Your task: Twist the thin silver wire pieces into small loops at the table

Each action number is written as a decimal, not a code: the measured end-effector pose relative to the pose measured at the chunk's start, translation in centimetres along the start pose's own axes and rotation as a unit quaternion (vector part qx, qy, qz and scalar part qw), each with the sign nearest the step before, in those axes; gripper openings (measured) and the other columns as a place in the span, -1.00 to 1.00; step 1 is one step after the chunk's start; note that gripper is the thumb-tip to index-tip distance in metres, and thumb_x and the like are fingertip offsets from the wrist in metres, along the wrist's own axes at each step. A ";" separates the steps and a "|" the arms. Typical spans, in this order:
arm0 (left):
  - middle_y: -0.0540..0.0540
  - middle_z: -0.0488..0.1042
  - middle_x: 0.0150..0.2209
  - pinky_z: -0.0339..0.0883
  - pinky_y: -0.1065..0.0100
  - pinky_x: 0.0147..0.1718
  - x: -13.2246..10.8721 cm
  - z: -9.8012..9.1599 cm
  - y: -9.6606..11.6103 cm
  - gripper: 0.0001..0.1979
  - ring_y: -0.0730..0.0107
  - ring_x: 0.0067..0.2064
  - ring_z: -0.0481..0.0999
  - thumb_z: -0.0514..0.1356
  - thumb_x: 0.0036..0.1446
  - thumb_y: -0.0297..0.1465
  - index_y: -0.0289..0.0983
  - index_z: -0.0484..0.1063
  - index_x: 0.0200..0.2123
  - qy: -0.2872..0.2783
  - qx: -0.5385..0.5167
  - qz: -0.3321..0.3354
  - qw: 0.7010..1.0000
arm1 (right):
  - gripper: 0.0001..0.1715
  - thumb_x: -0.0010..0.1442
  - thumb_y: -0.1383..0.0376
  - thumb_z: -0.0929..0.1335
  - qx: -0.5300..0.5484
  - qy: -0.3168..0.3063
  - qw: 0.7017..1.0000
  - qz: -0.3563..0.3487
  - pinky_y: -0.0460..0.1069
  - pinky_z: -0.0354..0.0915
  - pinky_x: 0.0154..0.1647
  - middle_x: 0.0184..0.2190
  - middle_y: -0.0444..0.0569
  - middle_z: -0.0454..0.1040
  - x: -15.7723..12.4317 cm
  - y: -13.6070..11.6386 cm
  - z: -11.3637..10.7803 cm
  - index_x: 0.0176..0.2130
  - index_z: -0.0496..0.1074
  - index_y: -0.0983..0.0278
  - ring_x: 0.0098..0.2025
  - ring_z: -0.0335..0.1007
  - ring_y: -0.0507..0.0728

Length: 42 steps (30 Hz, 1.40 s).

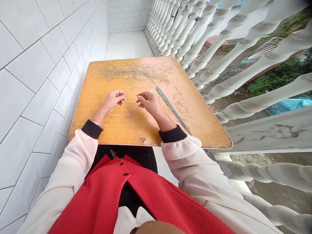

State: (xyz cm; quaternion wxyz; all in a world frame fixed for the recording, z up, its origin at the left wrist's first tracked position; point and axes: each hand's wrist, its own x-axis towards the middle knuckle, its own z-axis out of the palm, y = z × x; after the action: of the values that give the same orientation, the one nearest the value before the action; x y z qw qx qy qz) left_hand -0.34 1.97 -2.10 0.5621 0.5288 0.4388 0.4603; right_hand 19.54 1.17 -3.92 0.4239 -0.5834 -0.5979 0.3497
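Head view: left hand [115, 98] and right hand [148, 102] hover apart, any grip unclear, over a yellow-brown wooden worktop [207, 125]; thin, curled silvery wires [136, 73] near its far edge could tangle if snagged

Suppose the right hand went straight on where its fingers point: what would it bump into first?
Most likely the left hand, across a narrow gap from the right hand, though depth is hard to judge.
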 end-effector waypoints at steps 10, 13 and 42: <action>0.11 0.48 -0.55 0.27 0.56 -0.52 -0.7 0.7 -0.2 -0.79 0.69 -0.59 0.41 0.23 0.31 -0.66 -0.35 0.45 -0.39 -0.086 0.008 -0.039 0.996 | -0.64 0.33 0.05 0.45 0.087 0.097 0.987 -0.089 -0.13 0.37 -0.47 -0.32 -0.09 0.56 0.9 0.8 -0.3 -0.06 0.55 0.27 -0.47 0.46 -0.02; 0.10 0.49 -0.54 0.28 0.56 -0.51 -0.7 0.7 -0.5 -0.80 0.69 -0.58 0.42 0.23 0.31 -0.65 -0.35 0.45 -0.38 -0.112 0.015 -0.042 0.993 | -0.56 0.33 -0.03 0.44 0.087 0.100 0.987 -0.095 -0.11 0.40 -0.44 -0.30 -0.06 0.58 0.9 0.6 -0.3 -0.03 0.57 0.25 -0.44 0.47 0.01; 0.10 0.49 -0.58 0.33 0.56 -0.55 -1.2 1.6 -1.0 -0.74 0.68 -0.61 0.44 0.19 0.29 -0.72 -0.37 0.44 -0.43 -0.161 0.057 -0.058 0.984 | -0.76 0.34 0.37 0.38 -0.090 0.028 0.976 -0.198 0.05 0.49 -0.06 -0.23 -0.03 0.66 1.2 0.8 -3.5 -0.13 0.67 0.15 -0.21 0.61 0.14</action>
State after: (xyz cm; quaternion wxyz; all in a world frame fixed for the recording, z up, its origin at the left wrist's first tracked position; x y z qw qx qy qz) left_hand 1.06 0.50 -3.02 0.6203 0.6004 0.3982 0.3103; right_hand 23.14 2.19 -3.13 0.4470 -0.4992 -0.7184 0.1867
